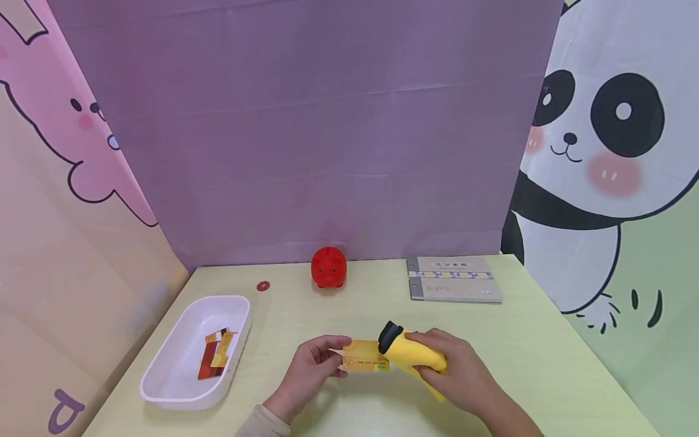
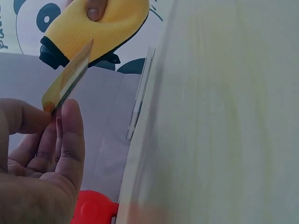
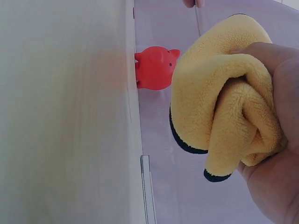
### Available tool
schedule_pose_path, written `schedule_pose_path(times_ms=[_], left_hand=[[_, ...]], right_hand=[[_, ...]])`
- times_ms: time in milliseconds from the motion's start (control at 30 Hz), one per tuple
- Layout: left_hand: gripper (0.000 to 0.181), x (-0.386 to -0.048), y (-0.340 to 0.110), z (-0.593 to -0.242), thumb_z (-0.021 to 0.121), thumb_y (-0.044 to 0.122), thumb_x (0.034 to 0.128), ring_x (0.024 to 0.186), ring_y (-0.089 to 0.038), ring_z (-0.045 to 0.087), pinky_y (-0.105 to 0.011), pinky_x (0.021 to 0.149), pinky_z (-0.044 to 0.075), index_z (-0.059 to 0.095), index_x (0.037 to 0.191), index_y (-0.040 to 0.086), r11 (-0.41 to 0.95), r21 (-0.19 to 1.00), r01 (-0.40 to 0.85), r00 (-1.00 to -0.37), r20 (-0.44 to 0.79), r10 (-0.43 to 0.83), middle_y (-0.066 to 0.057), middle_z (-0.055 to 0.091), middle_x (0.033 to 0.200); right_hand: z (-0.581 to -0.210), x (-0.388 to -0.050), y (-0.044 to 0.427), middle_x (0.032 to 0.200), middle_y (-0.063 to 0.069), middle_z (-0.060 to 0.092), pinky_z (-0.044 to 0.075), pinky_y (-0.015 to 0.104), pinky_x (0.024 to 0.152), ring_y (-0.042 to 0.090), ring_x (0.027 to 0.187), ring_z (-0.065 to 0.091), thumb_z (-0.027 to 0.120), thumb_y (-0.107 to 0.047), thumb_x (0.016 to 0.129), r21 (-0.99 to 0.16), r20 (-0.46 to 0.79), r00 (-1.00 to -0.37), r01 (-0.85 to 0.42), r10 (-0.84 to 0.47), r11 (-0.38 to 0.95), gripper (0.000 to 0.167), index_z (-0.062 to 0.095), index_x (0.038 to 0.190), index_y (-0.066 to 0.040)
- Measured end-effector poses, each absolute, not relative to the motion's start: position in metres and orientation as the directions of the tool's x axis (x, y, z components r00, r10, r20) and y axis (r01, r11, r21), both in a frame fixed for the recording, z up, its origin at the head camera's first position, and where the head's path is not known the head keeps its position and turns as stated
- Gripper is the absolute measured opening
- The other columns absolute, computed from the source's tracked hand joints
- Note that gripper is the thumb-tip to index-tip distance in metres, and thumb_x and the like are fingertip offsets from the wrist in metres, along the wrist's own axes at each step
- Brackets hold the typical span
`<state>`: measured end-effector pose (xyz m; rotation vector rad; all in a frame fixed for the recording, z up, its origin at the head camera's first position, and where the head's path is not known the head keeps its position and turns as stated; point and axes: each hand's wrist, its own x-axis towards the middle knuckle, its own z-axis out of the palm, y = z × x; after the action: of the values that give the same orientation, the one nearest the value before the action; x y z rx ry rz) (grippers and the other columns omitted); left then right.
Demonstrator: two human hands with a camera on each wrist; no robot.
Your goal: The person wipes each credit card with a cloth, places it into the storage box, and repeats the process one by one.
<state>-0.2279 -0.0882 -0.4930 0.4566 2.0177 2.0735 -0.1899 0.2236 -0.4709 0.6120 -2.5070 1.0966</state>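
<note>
My left hand (image 1: 314, 366) pinches a gold bank card (image 1: 363, 357) by its left edge, above the table. In the left wrist view the card (image 2: 70, 77) appears nearly edge-on between thumb and fingers. My right hand (image 1: 461, 370) grips a bunched yellow cloth (image 1: 417, 352) with black edging. The cloth overlaps the card's right end in the head view; whether it touches cannot be told. Its thick folds (image 3: 219, 102) fill much of the right wrist view. Several red and gold cards (image 1: 215, 358) lie in a white plastic bin (image 1: 153, 382) to the left.
A red piggy bank (image 1: 329, 267) stands at the table's back edge. Left of it lies a small round red piece (image 1: 263, 286). A grey notebook (image 1: 455, 288) lies at the back right. Behind the table (image 1: 524, 340) hangs a purple backdrop (image 1: 327, 133).
</note>
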Motion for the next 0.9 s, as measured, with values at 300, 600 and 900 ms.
schedule_pose_path(times_ms=[300, 600, 900], left_hand=[[0.021, -0.2285, -0.0886, -0.4939, 0.076, 0.005, 0.0949, 0.090, -0.023, 0.070, -0.034, 0.079, 0.065, 0.070, 0.115, -0.001, -0.045, 0.994, 0.097, -0.949, 0.107, 0.296, -0.012, 0.070, 0.104], [0.022, -0.2302, -0.0884, -0.4962, 0.075, 0.014, 0.0984, 0.092, -0.026, 0.067, -0.036, 0.081, 0.065, 0.065, 0.109, -0.003, -0.124, 0.987, 0.101, -0.952, 0.132, 0.276, -0.011, 0.067, 0.107], [0.028, -0.2298, -0.0875, -0.4967, 0.066, 0.000, 0.1001, 0.086, -0.021, 0.067, -0.033, 0.076, 0.065, 0.057, 0.127, 0.002, -0.121, 0.990, 0.073, -0.953, 0.105, 0.283, -0.014, 0.061, 0.106]], right_hand=[[-0.4723, -0.1905, 0.2236, 0.104, -0.020, 0.067, 0.055, 0.025, 0.066, 0.006, 0.076, 0.060, 0.089, -0.004, 0.077, -0.605, 0.483, -0.839, -0.526, -0.249, 0.598, 0.062, 0.073, 0.129, -0.033], [-0.4731, -0.1915, 0.2241, 0.105, -0.020, 0.068, 0.055, 0.025, 0.067, 0.006, 0.077, 0.060, 0.090, -0.004, 0.077, -0.598, 0.493, -0.834, -0.532, -0.249, 0.599, 0.062, 0.073, 0.129, -0.033], [-0.4733, -0.1917, 0.2244, 0.105, -0.019, 0.068, 0.055, 0.025, 0.065, 0.005, 0.077, 0.060, 0.089, 0.000, 0.075, -0.582, 0.522, -0.820, -0.543, -0.234, 0.605, 0.065, 0.074, 0.129, -0.031]])
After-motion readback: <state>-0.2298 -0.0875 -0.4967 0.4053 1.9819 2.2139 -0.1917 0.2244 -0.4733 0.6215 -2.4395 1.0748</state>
